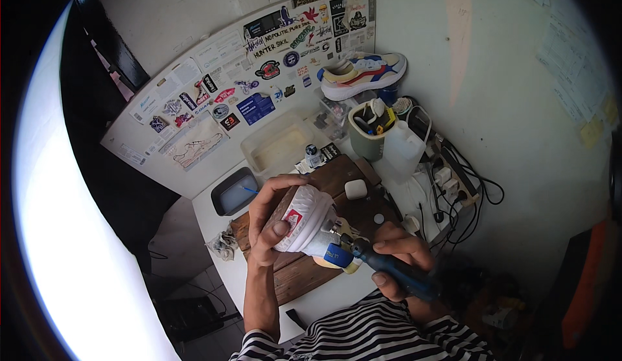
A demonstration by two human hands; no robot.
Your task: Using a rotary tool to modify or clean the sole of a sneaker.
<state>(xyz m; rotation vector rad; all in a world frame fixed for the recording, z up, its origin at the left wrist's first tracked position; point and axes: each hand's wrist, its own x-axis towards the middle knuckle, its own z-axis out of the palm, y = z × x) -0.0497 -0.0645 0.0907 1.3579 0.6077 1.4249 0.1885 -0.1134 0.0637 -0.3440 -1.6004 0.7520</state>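
A white sneaker (313,213), with a red patch on its sole and a blue tab near its heel or tongue, is held up over the bench. My left hand (264,222) wraps around the sole, with its thumb pressed near the red patch. My right hand (407,249) grips a dark blue rotary tool (383,267) by its body. The tool's metal tip meets or nearly meets the sole's edge; contact is hard to make out.
Under the shoe lies a dark wooden board (295,283). Around it are a grey tray (234,196) of liquid, a rag (223,244), a clear tub (278,146), a small bottle (313,156) and a white case (355,189). At the right stand a tool bin (367,137), a translucent jug (403,150), a colourful sneaker (363,79) and a cabled power strip (450,183).
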